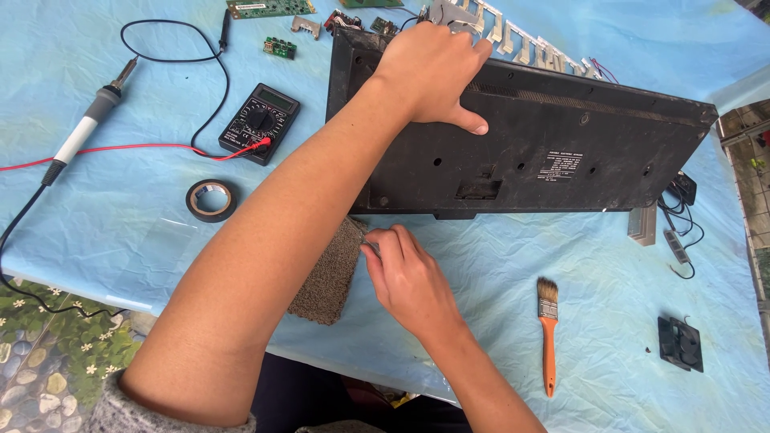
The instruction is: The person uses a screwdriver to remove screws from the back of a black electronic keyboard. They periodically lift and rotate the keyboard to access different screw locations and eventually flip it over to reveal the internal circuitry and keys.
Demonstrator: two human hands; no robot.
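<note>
The black back panel point(553, 152) of a flat electronic unit lies face-down across the blue table cover point(609, 273), filling the middle and the three o'clock side of the view. The left hand point(433, 72) reaches over it from seven o'clock and presses flat on its upper left corner, fingers spread and curled over the far edge, thumb laid along the surface; it steadies the panel and closes around nothing. The right hand point(405, 277) sits just below the panel's lower edge, at six o'clock of the panel, fingers pinched together on a thin metal tool point(371, 240), only whose tip shows, so whether it is a screwdriver cannot be told. The tip points toward the lower left of the panel, beside a brown scrap of carpet point(329, 273) tucked under that corner.

The step in hand looks like working at a fastener or seam along the panel's bottom edge. The next move would seem to call for keeping the left hand's downward pressure steady while the tool tip is guided precisely.

At ten o'clock of the panel lie a black multimeter point(259, 122) and a soldering iron point(84, 128); a roll of black tape point(212, 200) rests at nine o'clock. An orange-handled brush point(548, 337) lies at five o'clock, with a small black fan point(680, 343) farther out.
</note>
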